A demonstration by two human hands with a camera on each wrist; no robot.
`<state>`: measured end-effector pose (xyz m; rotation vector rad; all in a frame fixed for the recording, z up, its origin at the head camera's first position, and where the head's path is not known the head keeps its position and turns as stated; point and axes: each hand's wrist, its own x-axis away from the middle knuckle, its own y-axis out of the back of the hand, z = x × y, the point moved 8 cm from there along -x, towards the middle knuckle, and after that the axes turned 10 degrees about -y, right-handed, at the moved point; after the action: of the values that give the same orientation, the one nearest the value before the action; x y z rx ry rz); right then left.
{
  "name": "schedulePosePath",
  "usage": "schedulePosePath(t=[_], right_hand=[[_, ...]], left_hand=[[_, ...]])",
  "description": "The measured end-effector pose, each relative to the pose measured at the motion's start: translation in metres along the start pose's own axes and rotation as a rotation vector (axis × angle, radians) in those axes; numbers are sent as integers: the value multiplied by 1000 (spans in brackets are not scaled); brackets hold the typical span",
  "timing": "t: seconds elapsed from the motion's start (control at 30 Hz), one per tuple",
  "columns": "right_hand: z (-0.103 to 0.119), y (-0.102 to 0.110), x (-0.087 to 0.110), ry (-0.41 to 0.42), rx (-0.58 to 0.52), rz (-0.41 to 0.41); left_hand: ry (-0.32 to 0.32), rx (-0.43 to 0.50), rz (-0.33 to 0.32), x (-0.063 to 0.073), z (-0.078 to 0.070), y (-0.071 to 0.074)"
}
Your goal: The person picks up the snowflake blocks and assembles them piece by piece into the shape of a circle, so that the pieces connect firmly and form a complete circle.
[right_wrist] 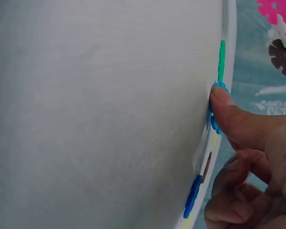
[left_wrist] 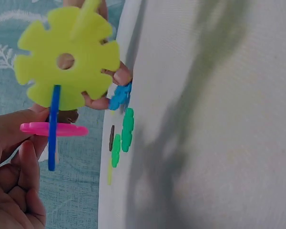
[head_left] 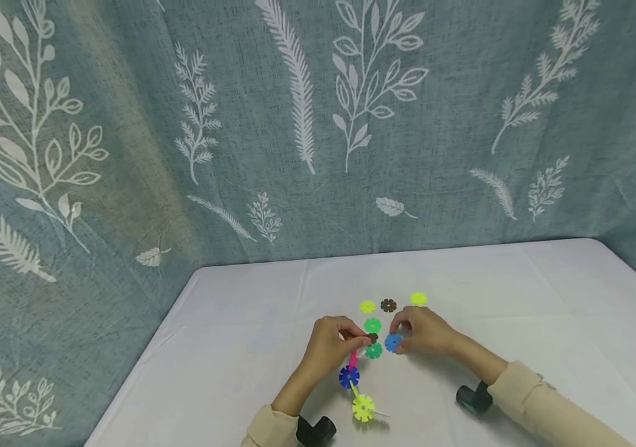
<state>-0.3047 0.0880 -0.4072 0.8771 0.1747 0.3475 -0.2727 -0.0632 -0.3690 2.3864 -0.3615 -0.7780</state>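
Note:
My left hand (head_left: 326, 347) pinches a brown notched disc (head_left: 372, 338), one end of a chain of interlocking plastic discs. From it hang a pink disc (left_wrist: 76, 129), a dark blue disc (head_left: 349, 377) and a yellow disc (head_left: 363, 408), slotted edge to edge. A white piece (right_wrist: 281, 29) shows between the pink and brown discs in the right wrist view. To the right, thumb and fingers of my right hand (head_left: 427, 330) pinch a light blue disc (head_left: 393, 343) close over the white tablecloth. Its far edge is hidden by the fingers.
Two green discs (head_left: 372, 325) lie between my hands. Behind them are a yellow disc (head_left: 367, 307), another brown disc (head_left: 388, 305) and a second yellow disc (head_left: 418, 299). In the right wrist view, a loose blue disc (right_wrist: 192, 196) lies below my right hand. A patterned curtain (head_left: 318, 205) hangs behind the table.

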Motion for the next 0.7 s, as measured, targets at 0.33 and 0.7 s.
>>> schedulePosePath(t=[0.33,0.7], right_hand=[[2,9,6,-99,-188,26],[10,9,13,-268,-506,108]], left_hand=[[-27,-59,-4,1,-3,-4],[-128,-104,-56,1,-14,-5]])
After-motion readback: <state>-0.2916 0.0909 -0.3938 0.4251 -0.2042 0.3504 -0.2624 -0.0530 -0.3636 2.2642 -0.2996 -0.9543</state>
